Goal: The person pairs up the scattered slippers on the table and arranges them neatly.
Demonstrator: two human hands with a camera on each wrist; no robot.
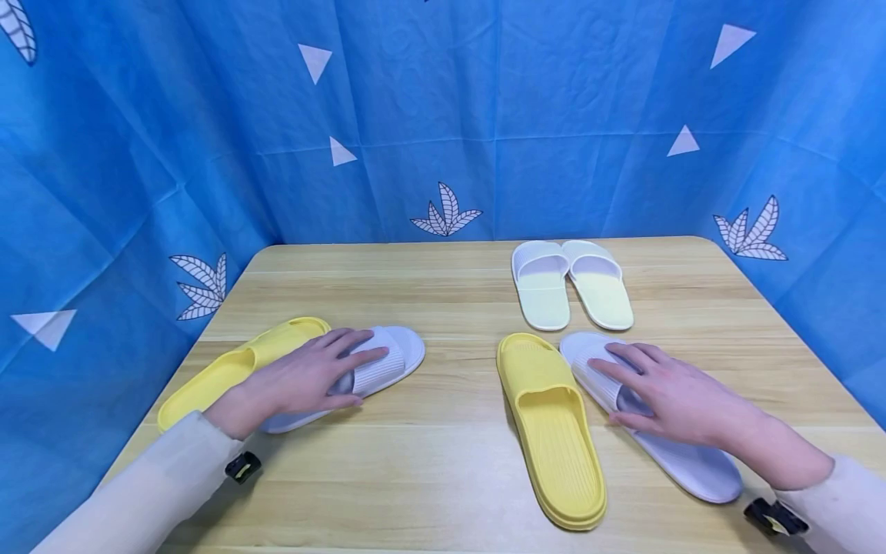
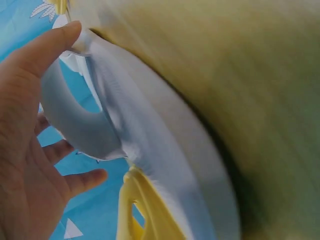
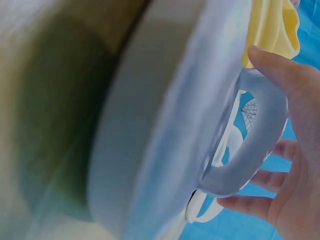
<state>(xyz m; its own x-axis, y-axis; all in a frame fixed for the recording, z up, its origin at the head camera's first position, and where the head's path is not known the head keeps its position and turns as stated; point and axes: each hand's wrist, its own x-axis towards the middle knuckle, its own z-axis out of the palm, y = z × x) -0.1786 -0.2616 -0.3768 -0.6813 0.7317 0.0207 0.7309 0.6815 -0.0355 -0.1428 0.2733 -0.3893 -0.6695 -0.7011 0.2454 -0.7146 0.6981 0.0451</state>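
My left grip [image 1: 311, 373] is spreading wide over the strap [image 2: 80, 127] of the left lavender slipper [image 1: 384, 365], thumb and fingers parting on either side of it. My right grip [image 1: 674, 396] is likewise spreading wide over the strap of the right lavender slipper [image 1: 692, 465]; I cannot tell how firmly either is touching. Both lavender slippers are lying on the counter [image 1: 429, 477]. The left yellow slipper [image 1: 221, 381] is lying just beside the left lavender one, on its far left side, my wrist partly covering the pair. The right yellow slipper [image 1: 554, 431] is lying just left of the right lavender one, toes near. Two white slippers [image 1: 547, 300] are lying side by side toward the back, right of centre, before a blue curtain [image 1: 429, 92].
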